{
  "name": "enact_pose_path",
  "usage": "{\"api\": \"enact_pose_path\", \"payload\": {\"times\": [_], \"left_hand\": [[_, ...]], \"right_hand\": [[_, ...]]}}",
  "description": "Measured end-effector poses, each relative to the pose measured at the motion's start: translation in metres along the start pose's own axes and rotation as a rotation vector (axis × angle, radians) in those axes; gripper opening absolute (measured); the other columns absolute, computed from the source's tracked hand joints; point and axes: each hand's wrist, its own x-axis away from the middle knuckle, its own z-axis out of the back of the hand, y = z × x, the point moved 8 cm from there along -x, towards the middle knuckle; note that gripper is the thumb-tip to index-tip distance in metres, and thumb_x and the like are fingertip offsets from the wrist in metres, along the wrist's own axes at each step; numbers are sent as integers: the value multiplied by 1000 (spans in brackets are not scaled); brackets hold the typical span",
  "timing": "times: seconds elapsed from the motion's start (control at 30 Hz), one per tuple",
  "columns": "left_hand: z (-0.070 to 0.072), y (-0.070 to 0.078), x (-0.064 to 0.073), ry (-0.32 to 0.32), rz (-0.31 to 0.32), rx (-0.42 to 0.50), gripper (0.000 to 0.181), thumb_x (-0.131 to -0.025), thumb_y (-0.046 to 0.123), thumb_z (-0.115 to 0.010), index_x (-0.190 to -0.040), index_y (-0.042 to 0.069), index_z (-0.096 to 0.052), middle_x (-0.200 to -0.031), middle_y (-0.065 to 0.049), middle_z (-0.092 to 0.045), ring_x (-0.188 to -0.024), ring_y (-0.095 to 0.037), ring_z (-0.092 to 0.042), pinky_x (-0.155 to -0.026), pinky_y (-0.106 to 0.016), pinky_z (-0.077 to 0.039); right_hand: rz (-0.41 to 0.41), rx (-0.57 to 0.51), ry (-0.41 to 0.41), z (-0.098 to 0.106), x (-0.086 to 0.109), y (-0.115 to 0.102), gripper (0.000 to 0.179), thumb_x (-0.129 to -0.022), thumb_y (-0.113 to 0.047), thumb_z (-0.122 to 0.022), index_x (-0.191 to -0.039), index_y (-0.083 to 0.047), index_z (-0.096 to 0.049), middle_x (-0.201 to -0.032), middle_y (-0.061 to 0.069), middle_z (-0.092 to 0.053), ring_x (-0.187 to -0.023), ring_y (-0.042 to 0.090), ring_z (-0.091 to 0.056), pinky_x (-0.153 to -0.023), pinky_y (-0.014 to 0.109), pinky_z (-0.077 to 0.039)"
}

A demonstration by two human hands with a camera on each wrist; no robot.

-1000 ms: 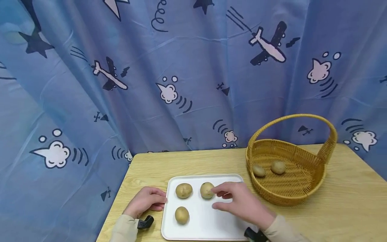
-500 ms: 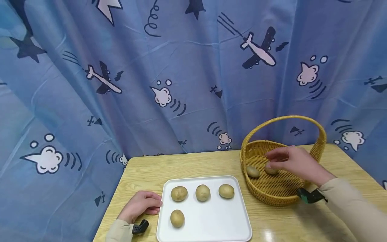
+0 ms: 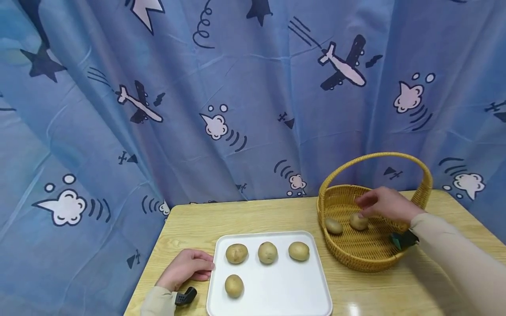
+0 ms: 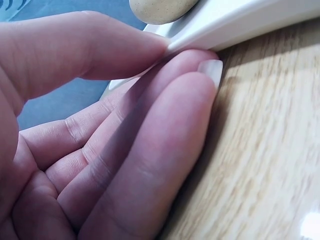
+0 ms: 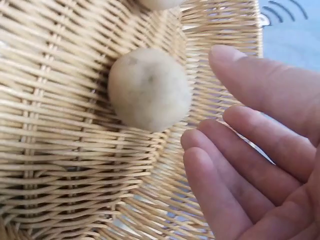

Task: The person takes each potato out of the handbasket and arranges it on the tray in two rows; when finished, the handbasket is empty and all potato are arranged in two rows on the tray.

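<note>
Several potatoes lie on a white tray [image 3: 284, 285], the nearest one [image 3: 234, 286] toward its front left. At the tray's left edge, my left hand [image 3: 190, 267] pinches the rim; in the left wrist view the thumb and fingertips [image 4: 182, 90] meet at that rim. My right hand [image 3: 389, 204] reaches over the wicker basket [image 3: 375, 254], just above a round potato [image 3: 359, 221]. In the right wrist view, a gap shows between the loosely bent fingers and that potato [image 5: 149, 90], and the hand holds nothing. A second potato [image 3: 334, 226] sits at the basket's left side.
The basket's tall arched handle [image 3: 375, 156] rises over the right arm's reach. A wooden table [image 3: 221, 217] carries tray and basket. Behind it hangs a blue patterned curtain [image 3: 237, 87].
My right hand has moved from above the tray to inside the basket, revealing a potato at the tray's back right. The left hand stays at the tray rim; the head view shifts slightly.
</note>
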Motion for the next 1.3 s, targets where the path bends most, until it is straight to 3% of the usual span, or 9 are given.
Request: {"api": "enact_pose_path", "payload": {"times": [0.1,0.2,0.33,0.77,1.13,1.3], "left_hand": [[0,1,0,1,0,-5,32,-94,22,-83,-115,-2,-78,-96,-6,-81,-79,-13,-77,-77,-30,-70],[0,2,1,6,0,-10,32,-94,22,-83,-115,-1,-78,-96,-6,-80,-80,-13,-77,-77,-30,-70],[1,2,1,9,-3,-6,33,-93,23,-84,-115,-2,-78,-97,-6,-80,-81,-13,-77,-77,-31,-70],[0,1,2,4,15,-12,31,-92,22,-85,-114,0,-79,-94,-5,-81,-78,-11,-77,-76,-30,-70],[0,0,1,6,9,1,32,-93,21,-84,-115,-1,-79,-96,-7,-81,-79,-12,-77,-76,-30,-70],[1,2,2,4,-1,5,32,-93,20,-83,-116,-3,-78,-97,-7,-81,-78,-12,-76,-76,-30,-70]], "right_hand": [[-43,11,-42,-3,-3,7,62,-89,-30,-90,-135,8,-69,-132,26,-74,-121,46,-69,-101,59,-61],[-61,32,-62,-5,-7,12,64,-86,-31,-92,-132,8,-71,-126,24,-76,-116,41,-71,-99,58,-62],[-61,38,-78,-8,-10,15,64,-85,-29,-93,-131,10,-71,-124,24,-76,-111,36,-73,-96,54,-63],[-45,55,-109,-15,-15,14,50,-87,-22,-90,-124,9,-76,-123,26,-77,-113,43,-72,-96,57,-64],[4,128,-35,-3,-5,4,43,-86,-31,-92,-114,0,-82,-114,17,-79,-103,33,-73,-85,49,-64],[0,144,34,10,14,-16,51,-89,-39,-89,-121,-2,-81,-118,16,-81,-112,41,-72,-92,59,-62]]}}
